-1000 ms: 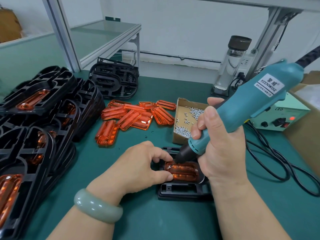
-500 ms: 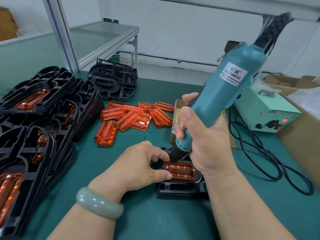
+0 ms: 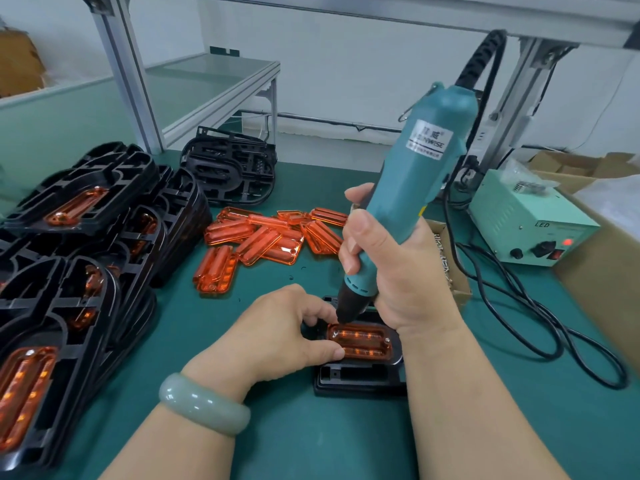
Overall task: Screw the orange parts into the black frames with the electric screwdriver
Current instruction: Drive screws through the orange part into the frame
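A black frame (image 3: 356, 379) lies on the green mat in front of me with an orange part (image 3: 360, 342) seated in it. My left hand (image 3: 277, 334) grips the frame's left end, thumb on the orange part's edge. My right hand (image 3: 391, 268) holds the teal electric screwdriver (image 3: 412, 181) nearly upright, and its black tip rests at the orange part's upper left corner. Loose orange parts (image 3: 266, 240) lie in a pile behind.
Stacks of black frames fitted with orange parts (image 3: 76, 258) fill the left side, with more black frames (image 3: 232, 171) behind. A cardboard box of screws (image 3: 446, 258) sits behind my right hand. The power supply (image 3: 530, 216) and its black cables (image 3: 554, 334) are at the right.
The screwdriver has swung from leaning right to nearly upright, and its tip has come down onto the orange part's upper left corner. My left hand has stayed on the frame.
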Tool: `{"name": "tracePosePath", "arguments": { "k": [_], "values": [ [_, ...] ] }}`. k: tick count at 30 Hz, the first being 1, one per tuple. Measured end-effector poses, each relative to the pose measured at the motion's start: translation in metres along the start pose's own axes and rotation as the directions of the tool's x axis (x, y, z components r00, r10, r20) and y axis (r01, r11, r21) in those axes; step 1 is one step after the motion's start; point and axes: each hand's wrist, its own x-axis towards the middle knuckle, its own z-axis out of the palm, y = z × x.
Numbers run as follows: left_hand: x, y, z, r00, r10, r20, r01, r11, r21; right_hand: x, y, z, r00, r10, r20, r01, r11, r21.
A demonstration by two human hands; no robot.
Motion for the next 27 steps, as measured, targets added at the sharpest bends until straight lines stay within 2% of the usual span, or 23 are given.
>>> {"name": "tracePosePath", "arguments": {
  "k": [6,14,23,27],
  "values": [
    [-0.0003,-0.001,-0.0004,1.0,0.007,0.001,-0.007,1.0,0.005,-0.0105,0.0017,-0.0102,0.998,-0.047,-0.044,0.052,0.992,0.116],
    [0.0014,0.0002,-0.0004,0.999,0.022,0.03,-0.024,0.998,0.064,-0.0102,-0.0003,-0.0062,0.995,-0.039,-0.091,0.051,0.991,0.125],
    [0.0031,-0.0006,0.0005,1.0,0.0,0.018,-0.001,1.0,0.03,-0.011,0.0011,-0.0049,0.997,-0.038,-0.066,0.046,0.991,0.124],
    [0.0024,-0.0009,0.0009,1.0,0.006,0.011,-0.007,0.999,0.032,-0.0103,0.0012,-0.0071,0.993,-0.034,-0.115,0.046,0.993,0.106]
  ]
}}
